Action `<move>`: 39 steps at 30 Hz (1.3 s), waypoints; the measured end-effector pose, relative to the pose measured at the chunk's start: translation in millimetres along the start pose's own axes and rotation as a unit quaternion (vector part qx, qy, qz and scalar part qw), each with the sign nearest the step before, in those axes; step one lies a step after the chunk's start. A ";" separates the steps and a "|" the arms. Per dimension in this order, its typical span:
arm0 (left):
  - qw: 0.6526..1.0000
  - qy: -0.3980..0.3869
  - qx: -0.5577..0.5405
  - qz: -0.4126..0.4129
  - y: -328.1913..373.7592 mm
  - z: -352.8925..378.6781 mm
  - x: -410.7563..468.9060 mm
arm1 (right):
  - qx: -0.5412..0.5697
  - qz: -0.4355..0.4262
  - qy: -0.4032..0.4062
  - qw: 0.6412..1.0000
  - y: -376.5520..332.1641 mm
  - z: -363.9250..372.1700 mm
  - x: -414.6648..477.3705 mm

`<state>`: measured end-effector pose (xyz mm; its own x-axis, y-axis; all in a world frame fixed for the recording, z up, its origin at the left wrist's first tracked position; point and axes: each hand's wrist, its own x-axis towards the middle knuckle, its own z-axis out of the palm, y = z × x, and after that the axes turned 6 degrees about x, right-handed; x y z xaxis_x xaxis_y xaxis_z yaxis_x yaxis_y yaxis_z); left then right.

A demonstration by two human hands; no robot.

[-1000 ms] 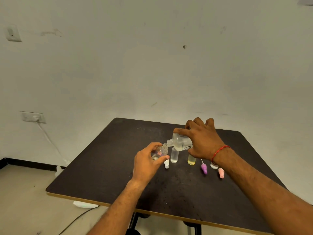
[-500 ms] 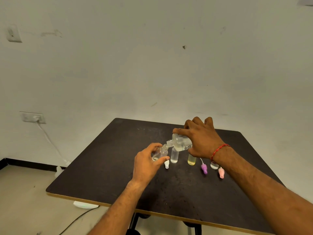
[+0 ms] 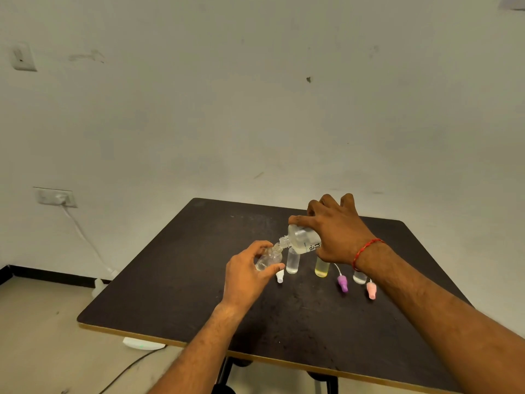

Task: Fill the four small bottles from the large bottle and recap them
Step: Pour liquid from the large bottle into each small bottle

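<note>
My right hand (image 3: 338,231) grips the large clear bottle (image 3: 302,240), tipped down to the left, its open neck touching the mouth of a small clear bottle (image 3: 268,258). My left hand (image 3: 245,275) holds that small bottle tilted above the table. Behind them stand a small clear bottle (image 3: 292,263) and a small bottle of yellowish liquid (image 3: 321,269). Another small bottle (image 3: 359,277) is partly hidden behind my right wrist. A white cap (image 3: 280,277), a purple cap (image 3: 342,282) and a pink cap (image 3: 371,290) lie on the table.
Everything sits on a dark square table (image 3: 199,280) with a light front edge. A wall socket (image 3: 56,197) with a white cable is at the left. A white device (image 3: 142,344) lies on the floor under the table's front left.
Both hands hold almost the same pose; the large bottle stays tipped into the small bottle. No clear shift in the other bottles or caps.
</note>
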<state>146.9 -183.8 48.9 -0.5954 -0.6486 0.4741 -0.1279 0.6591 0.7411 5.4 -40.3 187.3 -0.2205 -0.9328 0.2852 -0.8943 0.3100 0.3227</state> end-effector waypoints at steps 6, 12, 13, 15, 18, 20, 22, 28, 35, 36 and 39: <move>1.000 0.002 0.005 0.003 -2.2 1.1 0.1 | -0.004 -0.009 0.000 1.000 -1.1 -2.1 0.7; 1.000 -0.002 0.007 0.001 -2.5 0.6 0.7 | -0.005 -0.013 0.000 1.000 -1.4 -3.8 2.8; 1.000 -0.003 0.008 0.002 -2.6 0.5 0.8 | -0.007 -0.013 -0.001 1.000 -1.5 -4.0 2.9; 1.000 -0.003 0.006 0.001 -2.6 0.6 1.1 | -0.011 -0.013 -0.003 1.000 -1.7 -3.7 3.1; 1.000 -0.005 0.004 -0.002 -2.5 0.7 1.2 | -0.015 -0.011 -0.006 1.000 -2.0 -3.6 2.8; 1.000 -0.005 0.003 -0.002 -2.8 0.8 0.8 | -0.017 -0.005 -0.008 1.000 -2.7 -3.3 1.9; 1.000 -0.004 -0.002 0.001 -2.8 0.8 0.5 | -0.014 0.005 -0.009 1.000 -3.1 -1.6 -0.4; 1.000 -0.002 -0.022 0.013 -4.2 -0.9 1.6 | 0.036 0.056 -0.002 0.998 -5.0 15.0 -15.0; 0.998 -0.017 -0.053 -0.008 -19.5 2.2 10.1 | 0.185 0.166 0.038 0.968 -16.3 38.5 -34.8; 0.998 -0.024 -0.054 -0.016 -23.1 2.9 11.7 | 0.215 0.184 0.041 0.958 -17.5 42.7 -38.1; 0.997 -0.036 -0.051 -0.037 -36.2 4.9 17.0 | 0.280 0.225 0.049 0.932 -21.4 53.4 -49.0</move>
<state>137.5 -216.8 27.8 -0.6429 -0.6631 0.3833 -0.0951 0.5657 0.8191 14.5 -11.1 118.2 -0.6108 -0.7013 0.3676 -0.7885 0.4965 -0.3630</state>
